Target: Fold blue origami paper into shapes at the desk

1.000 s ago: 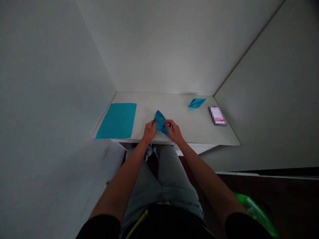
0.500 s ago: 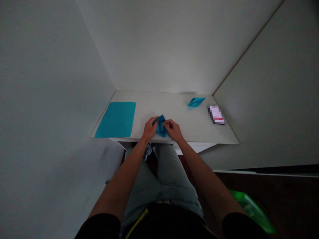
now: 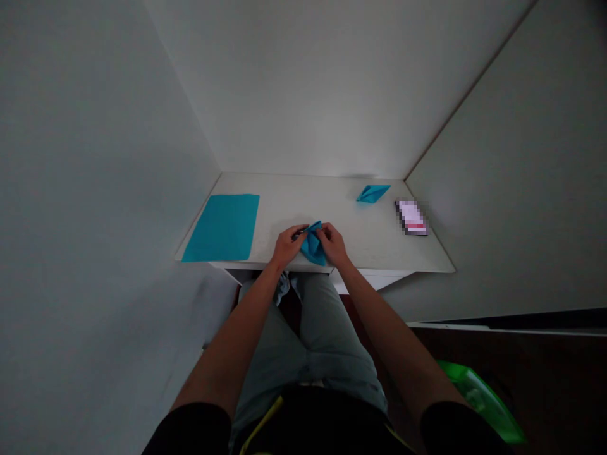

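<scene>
A small folded piece of blue paper [image 3: 313,246] is held between both hands near the front edge of the white table [image 3: 341,215]. My left hand [image 3: 286,245] pinches its left side and my right hand [image 3: 334,245] pinches its upper right. The fingertips of both hands nearly meet at the paper's top. The paper hangs down between the hands, close to the tabletop.
A flat blue sheet [image 3: 222,227] lies at the table's left. A finished blue paper boat [image 3: 373,193] sits at the back right, beside a pixelated phone-like object [image 3: 411,217]. Walls close the table on three sides. A green object [image 3: 478,398] lies on the floor at right.
The folded paper was raised above the hands a second ago; it has been turned and brought down between them. Both hands moved closer together.
</scene>
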`<state>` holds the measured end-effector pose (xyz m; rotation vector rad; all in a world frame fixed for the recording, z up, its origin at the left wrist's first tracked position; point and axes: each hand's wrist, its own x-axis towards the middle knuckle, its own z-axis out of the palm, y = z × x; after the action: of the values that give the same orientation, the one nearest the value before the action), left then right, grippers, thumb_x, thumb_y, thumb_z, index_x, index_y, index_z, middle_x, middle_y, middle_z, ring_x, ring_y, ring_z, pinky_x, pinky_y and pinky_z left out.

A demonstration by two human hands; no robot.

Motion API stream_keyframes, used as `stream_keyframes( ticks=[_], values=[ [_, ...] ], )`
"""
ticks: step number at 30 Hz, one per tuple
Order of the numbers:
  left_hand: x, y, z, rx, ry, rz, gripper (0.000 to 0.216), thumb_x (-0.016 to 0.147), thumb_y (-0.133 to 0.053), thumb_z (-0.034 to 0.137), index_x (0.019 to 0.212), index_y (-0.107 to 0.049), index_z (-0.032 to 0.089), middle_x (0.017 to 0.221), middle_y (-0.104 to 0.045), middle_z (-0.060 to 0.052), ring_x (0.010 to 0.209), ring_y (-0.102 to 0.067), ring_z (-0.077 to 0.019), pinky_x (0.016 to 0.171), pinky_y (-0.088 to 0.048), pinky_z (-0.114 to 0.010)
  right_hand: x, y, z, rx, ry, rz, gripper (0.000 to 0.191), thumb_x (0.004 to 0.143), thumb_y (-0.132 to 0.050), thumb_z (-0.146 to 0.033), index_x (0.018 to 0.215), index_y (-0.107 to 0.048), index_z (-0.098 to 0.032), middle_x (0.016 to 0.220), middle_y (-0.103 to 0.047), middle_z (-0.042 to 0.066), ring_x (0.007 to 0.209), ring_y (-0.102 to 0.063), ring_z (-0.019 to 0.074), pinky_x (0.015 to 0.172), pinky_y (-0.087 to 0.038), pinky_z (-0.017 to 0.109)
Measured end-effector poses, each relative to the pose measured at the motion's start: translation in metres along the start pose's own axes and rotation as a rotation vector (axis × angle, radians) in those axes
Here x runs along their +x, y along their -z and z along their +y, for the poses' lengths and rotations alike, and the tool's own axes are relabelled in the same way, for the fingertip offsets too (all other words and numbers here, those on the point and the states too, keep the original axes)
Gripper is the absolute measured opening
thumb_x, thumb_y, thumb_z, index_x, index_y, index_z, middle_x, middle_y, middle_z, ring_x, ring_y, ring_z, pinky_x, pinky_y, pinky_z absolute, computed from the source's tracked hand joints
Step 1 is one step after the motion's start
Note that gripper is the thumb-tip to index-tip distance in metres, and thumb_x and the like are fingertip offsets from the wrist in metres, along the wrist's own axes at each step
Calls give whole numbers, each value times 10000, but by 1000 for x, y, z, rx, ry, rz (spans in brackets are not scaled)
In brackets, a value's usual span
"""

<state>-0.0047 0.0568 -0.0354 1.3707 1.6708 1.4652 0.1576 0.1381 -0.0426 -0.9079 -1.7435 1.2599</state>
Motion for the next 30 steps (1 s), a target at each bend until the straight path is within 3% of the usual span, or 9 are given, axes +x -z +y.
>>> stream_keyframes(
  ticks=[3,8,11,14,18,23,27,30],
  values=[
    [0,-1,2,1,32,37,323,968,-685,309,1246,-791,184,1248,-806,-111,1124,-759,-255,1048,-591,-403,1,5,-2,123,14,31,342,902,-651,-599,868,-616,-260,735,-586,-20,714,-564,192,706,-500,330],
    [1,0,3,-16,23,63,261,962,-700,336,1148,-803,185,1136,-828,-92,1067,-767,-242,1002,-605,-387,4,12,2,365,-65,147,398,872,-666,-585,718,-480,-269,636,-400,-46,593,-418,162,566,-396,300],
    [1,-1,1,-21,17,81,185,972,-675,319,1039,-801,201,1061,-830,-71,1031,-770,-227,996,-602,-379,5,11,3,467,-71,249,453,863,-674,-608,701,-418,-271,649,-389,-48,605,-416,158,567,-396,295],
    [1,-2,-2,-52,4,85,209,959,-698,316,1119,-773,204,1050,-818,-70,990,-771,-213,948,-604,-360,6,8,4,528,-94,298,495,853,-669,-658,726,-379,-277,655,-393,-55,613,-434,160,575,-411,293],
    [0,-1,-6,-79,-20,54,375,924,-715,240,1298,-686,224,1192,-781,-77,963,-765,-179,910,-599,-334,6,7,3,541,-130,293,480,852,-664,-663,753,-396,-277,677,-439,-57,639,-481,161,600,-445,284],
    [4,2,2,61,-110,20,244,895,-628,91,1056,-768,208,1334,-708,-103,1219,-699,-213,1000,-571,-352,4,8,-1,442,-107,196,407,857,-661,-627,775,-479,-273,788,-590,-20,781,-582,188,716,-521,306],
    [11,-2,21,219,-134,-13,259,893,-722,145,1138,-773,216,1318,-705,-98,1233,-684,-230,1048,-556,-370,2,8,-6,389,-93,136,388,876,-634,-625,795,-502,-269,926,-677,11,875,-614,203,800,-552,335],
    [15,-7,37,420,-129,0,279,877,-797,210,1153,-753,213,1238,-731,-88,1180,-699,-253,1082,-531,-396,1,9,-6,357,-78,126,403,886,-625,-638,790,-477,-275,826,-616,-11,816,-587,195,792,-559,337]
  ],
)
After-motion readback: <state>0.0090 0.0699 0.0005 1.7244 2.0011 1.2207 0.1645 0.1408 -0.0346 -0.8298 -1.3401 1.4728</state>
